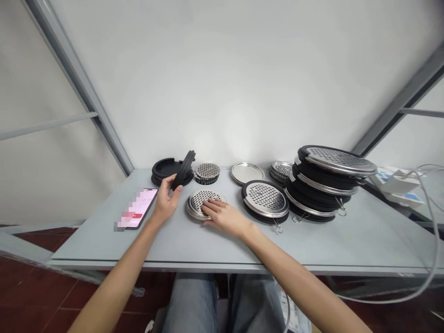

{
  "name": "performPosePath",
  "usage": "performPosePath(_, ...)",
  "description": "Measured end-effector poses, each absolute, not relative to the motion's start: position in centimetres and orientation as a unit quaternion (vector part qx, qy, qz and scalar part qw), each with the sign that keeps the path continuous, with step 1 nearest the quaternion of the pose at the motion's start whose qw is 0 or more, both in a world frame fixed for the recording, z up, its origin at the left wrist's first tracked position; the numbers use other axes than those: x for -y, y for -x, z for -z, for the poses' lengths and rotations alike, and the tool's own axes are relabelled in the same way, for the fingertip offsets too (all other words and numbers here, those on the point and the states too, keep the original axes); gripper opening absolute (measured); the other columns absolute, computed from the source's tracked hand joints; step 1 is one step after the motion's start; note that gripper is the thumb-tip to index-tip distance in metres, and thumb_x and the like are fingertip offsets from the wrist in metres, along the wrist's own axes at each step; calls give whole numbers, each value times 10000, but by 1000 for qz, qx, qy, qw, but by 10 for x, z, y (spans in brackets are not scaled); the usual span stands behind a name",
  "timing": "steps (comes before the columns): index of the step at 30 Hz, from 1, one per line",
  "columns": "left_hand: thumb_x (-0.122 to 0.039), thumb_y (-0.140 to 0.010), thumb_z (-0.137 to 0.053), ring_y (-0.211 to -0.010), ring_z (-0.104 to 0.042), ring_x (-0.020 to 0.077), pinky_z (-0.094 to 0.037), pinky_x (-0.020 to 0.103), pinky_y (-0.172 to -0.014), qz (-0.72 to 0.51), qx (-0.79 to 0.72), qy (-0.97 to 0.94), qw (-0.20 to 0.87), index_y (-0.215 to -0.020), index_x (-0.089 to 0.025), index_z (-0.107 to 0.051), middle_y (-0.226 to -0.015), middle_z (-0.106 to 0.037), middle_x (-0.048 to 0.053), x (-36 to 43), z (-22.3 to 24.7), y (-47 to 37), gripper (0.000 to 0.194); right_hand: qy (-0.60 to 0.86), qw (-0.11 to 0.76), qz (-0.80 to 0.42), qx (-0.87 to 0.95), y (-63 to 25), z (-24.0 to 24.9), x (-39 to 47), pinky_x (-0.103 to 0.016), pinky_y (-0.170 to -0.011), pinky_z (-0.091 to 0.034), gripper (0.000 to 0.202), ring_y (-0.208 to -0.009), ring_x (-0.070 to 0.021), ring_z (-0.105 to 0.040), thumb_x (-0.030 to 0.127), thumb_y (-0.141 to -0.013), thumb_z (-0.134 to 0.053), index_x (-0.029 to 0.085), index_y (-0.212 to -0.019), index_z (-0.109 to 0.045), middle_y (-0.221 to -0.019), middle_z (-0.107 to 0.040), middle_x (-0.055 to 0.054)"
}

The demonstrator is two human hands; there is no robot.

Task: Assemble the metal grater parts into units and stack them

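My left hand [167,200] is closed on the rim of a round black plastic base [185,170], which it holds up on edge, tilted, above the table. My right hand [225,216] lies with fingers stretched out over the right side of a round perforated metal grater disc [199,201]. That disc sits flat with its shiny rim on the table, in front of me; what lies under it is hidden. Behind my left hand, more round black bases [163,170] are stacked. To the right of my right hand is a grater disc set in a black base [265,199], with a wire clasp at its front.
At the right stands a tall stack of black-and-metal graters [340,159]. Small grater discs [208,171], a plain metal lid [247,173] and further discs [281,169] line the back wall. A phone [138,208] lies left; a white cable [435,240] hangs right.
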State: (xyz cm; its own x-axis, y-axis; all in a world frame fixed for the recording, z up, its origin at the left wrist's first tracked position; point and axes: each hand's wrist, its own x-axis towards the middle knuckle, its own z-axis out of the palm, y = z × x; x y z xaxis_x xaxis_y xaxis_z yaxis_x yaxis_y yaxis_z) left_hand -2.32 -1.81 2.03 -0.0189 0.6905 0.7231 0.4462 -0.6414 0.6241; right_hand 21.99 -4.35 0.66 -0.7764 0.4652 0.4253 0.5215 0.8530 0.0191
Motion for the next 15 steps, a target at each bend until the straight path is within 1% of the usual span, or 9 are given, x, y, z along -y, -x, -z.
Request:
performPosePath(3, -389, -911, -579, -1202, -585, 260, -471, 422, -1036, -536, -427, -723, 90, -1176, -201, -517, -1284, -598, 142, 38, -33, 47, 330, 250, 277, 82, 924, -228, -12, 48, -404, -1005, -513, 341, -1183, -255, -604, 334, -997, -453, 131, -1246, -569, -1253, -649, -148)
performPosePath(6, -380, -883, -598, -1184, -599, 277, -486, 433, -1015, -472, -440, -762, 55, -1125, -221, -543, -1273, -622, 133, 62, -52, 71, 294, 288, 361, 48, 886, -239, -18, 47, -358, -864, -574, 323, -1021, -223, -678, 267, -1015, -376, 146, -1265, -542, -1162, -687, -138)
performPosePath(8, -353, -877, -602, -1185, -599, 285, -499, 447, -997, -423, -439, -791, 46, -1087, -239, -555, -1267, -635, 122, 77, -63, 81, 243, 329, 422, 17, 844, -245, -21, 43, -336, -778, -583, 319, -929, -213, -694, 237, -1008, -363, 163, -1267, -532, -1094, -702, -128)
performPosePath(10, -323, -886, -592, -1201, -591, 284, -511, 451, -982, -388, -431, -813, 47, -1069, -253, -561, -1271, -638, 114, 89, -68, 86, 198, 358, 489, 12, 795, -251, -21, 39, -343, -770, -576, 313, -921, -221, -691, 234, -1001, -357, 175, -1248, -540, -1063, -702, -126)
performPosePath(12, -298, -893, -585, -1229, -575, 277, -518, 447, -982, -350, -414, -838, 58, -1081, -259, -568, -1308, -618, 112, 98, -67, 86, 193, 381, 543, 27, 748, -255, -21, 35, -358, -783, -571, 313, -933, -232, -688, 244, -999, -353, 174, -1231, -551, -1060, -699, -133)
performPosePath(15, -263, -914, -564, -1291, -532, 262, -504, 435, -1018, -258, -385, -881, 95, -1127, -258, -582, -1384, -567, 108, 105, -61, 78, 214, 396, 580, 60, 710, -258, -19, 33, -370, -793, -569, 325, -942, -241, -689, 252, -999, -348, 168, -1231, -561, -1064, -698, -140)
